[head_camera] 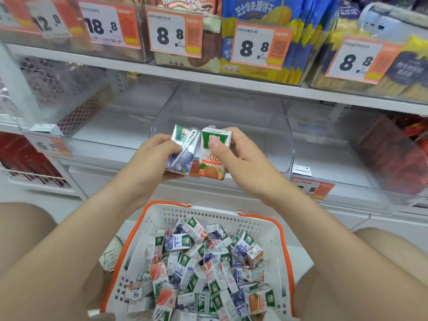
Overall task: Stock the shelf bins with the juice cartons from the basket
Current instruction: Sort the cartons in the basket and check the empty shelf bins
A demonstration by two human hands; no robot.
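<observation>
Basket point(275, 230) full of juice cartons point(196, 262); left hand point(148, 158) grips blueberry carton point(181, 150), right hand point(238, 156) orange carton point(213, 154).

Bright, even, near shadowless store light. The price tags point(176, 33) and the clear bins point(222, 117) look soft and slightly blurred, faint glare on the plastic. Wide-angle bending curves the shelf edges point(208, 78).

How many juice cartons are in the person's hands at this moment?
2. The left hand holds a blueberry carton with its straw side showing. The right hand holds an orange carton beside it. A third may be hidden behind them.
</observation>
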